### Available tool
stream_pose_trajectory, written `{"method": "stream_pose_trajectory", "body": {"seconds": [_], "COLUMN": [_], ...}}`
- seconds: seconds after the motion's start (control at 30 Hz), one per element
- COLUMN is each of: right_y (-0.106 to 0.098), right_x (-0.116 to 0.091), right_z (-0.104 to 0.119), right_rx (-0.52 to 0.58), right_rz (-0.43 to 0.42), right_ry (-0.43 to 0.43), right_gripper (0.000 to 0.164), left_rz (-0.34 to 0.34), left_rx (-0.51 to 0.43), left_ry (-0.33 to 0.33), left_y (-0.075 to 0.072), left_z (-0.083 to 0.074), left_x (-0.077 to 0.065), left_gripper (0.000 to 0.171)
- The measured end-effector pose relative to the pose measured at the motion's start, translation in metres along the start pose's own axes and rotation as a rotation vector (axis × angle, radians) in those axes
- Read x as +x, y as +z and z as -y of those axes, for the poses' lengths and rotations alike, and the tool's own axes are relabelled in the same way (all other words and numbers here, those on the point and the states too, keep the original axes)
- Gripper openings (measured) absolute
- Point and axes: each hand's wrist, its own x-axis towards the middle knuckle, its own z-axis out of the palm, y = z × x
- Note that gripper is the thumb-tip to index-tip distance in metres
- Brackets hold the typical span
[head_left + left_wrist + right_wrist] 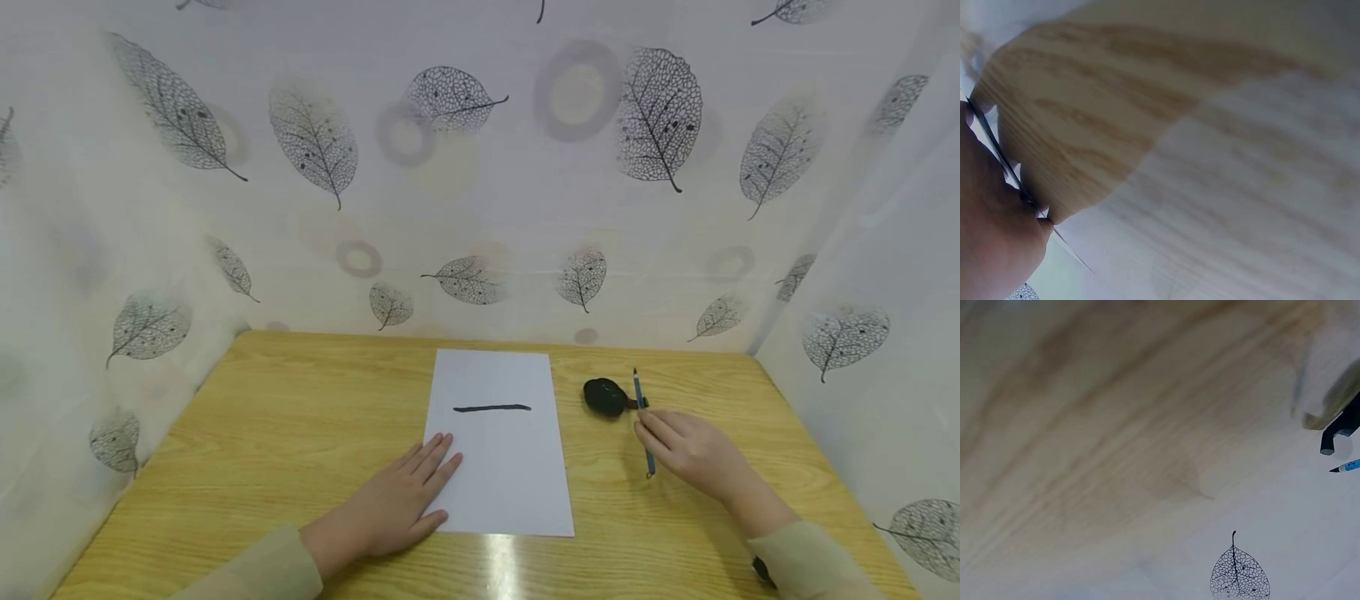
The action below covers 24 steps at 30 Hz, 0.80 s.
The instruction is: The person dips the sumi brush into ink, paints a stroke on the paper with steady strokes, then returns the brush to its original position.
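In the head view, a white sheet of paper [510, 483] lies on the table with one thick black horizontal stroke [492, 408] across its upper part. My left hand [397, 510] rests flat on the sheet's left edge, fingers spread. My right hand [697, 454] pinches a slim blue writing brush [638, 390], its dark tip pointing away from me. Just beyond that hand sits a small black oval dish [603, 397] with a short handle, which the brush crosses in this view. In the right wrist view, the brush tip [1341, 468] and the black handle [1329, 440] show at the right edge.
The wood-grain table [322, 417] extends on both sides of the paper. A pale leaf-printed curtain [480, 192] hangs behind it and along both sides. A dark object [762, 571] shows at the right sleeve cuff.
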Motion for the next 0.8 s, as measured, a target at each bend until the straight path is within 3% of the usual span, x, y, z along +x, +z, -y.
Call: {"method": "stream_pose_trajectory", "body": {"seconds": [0.2, 0.8], "right_y": [-0.0025, 0.0027], "right_x": [-0.0025, -0.0091], "right_z": [0.0011, 0.0040], "right_rx": [-0.055, -0.061], "right_rz": [0.081, 0.107], "right_ry": [-0.040, -0.102], "right_gripper": [0.050, 0.056], "left_rz": [-0.006, -0.005], "left_rx": [0.008, 0.000], "left_ry": [0.003, 0.006], "left_y": [-0.0003, -0.0006], "left_z": [-0.0005, -0.0008], "left_x": [-0.0009, -0.0010], "left_gripper": [0.070, 0.070]}}
